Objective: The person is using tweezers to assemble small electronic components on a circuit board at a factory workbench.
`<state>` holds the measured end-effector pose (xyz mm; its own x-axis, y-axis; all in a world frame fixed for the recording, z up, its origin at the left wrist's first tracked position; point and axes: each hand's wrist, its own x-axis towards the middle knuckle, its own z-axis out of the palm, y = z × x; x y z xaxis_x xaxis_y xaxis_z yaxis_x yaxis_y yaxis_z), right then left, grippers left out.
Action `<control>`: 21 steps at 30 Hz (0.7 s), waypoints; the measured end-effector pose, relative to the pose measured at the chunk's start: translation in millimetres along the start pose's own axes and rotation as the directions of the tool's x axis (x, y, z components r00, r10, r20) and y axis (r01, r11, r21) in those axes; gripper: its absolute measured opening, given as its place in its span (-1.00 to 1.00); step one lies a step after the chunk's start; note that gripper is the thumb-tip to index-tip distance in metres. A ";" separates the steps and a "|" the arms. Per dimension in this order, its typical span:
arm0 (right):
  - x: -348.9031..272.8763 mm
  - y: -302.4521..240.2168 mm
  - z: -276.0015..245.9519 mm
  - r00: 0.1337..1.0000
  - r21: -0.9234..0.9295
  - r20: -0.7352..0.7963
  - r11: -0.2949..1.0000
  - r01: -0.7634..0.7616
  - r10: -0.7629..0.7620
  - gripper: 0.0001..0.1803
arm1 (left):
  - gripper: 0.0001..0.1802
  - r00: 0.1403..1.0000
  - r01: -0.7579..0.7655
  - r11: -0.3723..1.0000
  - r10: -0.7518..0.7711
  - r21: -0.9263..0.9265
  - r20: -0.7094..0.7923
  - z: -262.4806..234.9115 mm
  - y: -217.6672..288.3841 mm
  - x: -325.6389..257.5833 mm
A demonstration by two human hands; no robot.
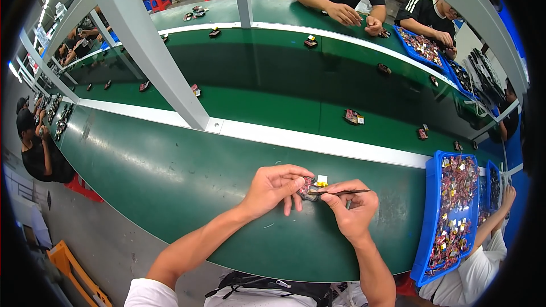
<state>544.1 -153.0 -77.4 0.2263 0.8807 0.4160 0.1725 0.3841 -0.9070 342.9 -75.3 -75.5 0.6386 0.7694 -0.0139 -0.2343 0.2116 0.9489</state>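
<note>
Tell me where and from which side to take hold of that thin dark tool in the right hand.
Grip the thin dark tool at its near end, beside the right hand, coming from the person's side. It lies level, its far end sticking out bare to the right, while its working end meets the small part pinched by the left hand.

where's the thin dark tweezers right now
In the head view, the thin dark tweezers are in the right hand, low centre, tip at the small red part held by the left hand.
</note>
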 end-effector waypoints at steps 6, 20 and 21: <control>-1.9 -4.2 2.4 1.000 -0.021 -0.022 1.000 -0.014 0.013 -0.88 | -0.65 1.000 -0.003 1.000 0.003 0.021 0.001 1.8 0.2 0.1; -2.1 -2.3 2.2 0.998 -0.071 -0.024 0.996 0.060 -0.062 -0.86 | -0.67 1.000 -0.017 1.000 0.017 0.004 -0.014 4.6 -2.4 -0.5; -1.7 -2.4 1.2 0.998 -0.078 -0.015 0.995 0.065 -0.066 -0.86 | -0.67 1.000 -0.017 1.000 0.017 0.006 -0.010 4.4 -2.2 -0.6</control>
<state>542.2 -155.1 -76.0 0.2290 0.8489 0.4763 0.2614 0.4177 -0.8702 346.2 -78.9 -76.2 0.6268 0.7792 -0.0006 -0.2408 0.1944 0.9509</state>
